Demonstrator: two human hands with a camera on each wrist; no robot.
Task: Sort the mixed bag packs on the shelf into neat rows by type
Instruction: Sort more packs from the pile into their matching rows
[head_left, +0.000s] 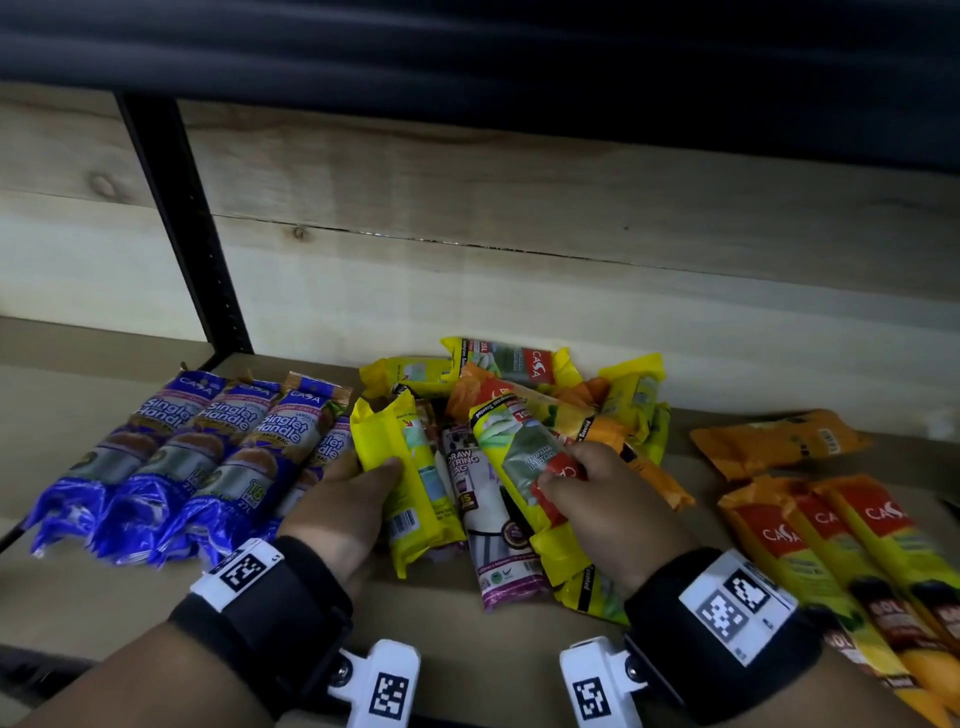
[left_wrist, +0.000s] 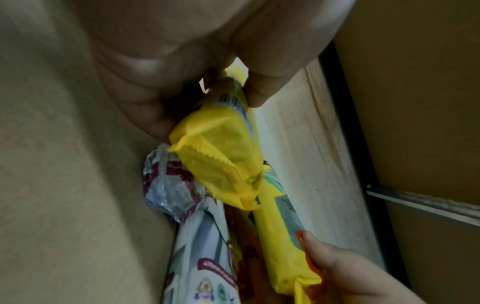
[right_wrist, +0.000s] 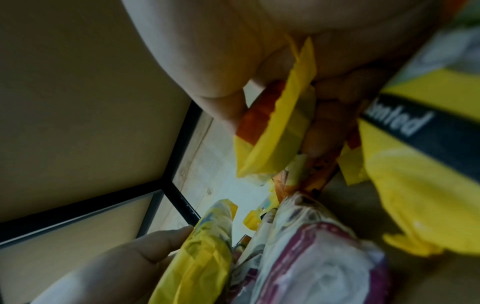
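Meanwhile my left hand (head_left: 343, 499) and right hand (head_left: 597, 493) each gripped a yellow pack (head_left: 400, 467) atop the shelf (head_left: 467, 654) pile, where I judged lifting could drag neighbours out of place.

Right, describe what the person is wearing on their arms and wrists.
Both forearms are bare, with no sleeves showing. Each wrist carries a wide black strap: the left wrist strap and the right wrist strap. Each strap bears a white plate printed with black square code markers. A white clip-like mount with another such marker juts from each strap toward the person. No cables show.
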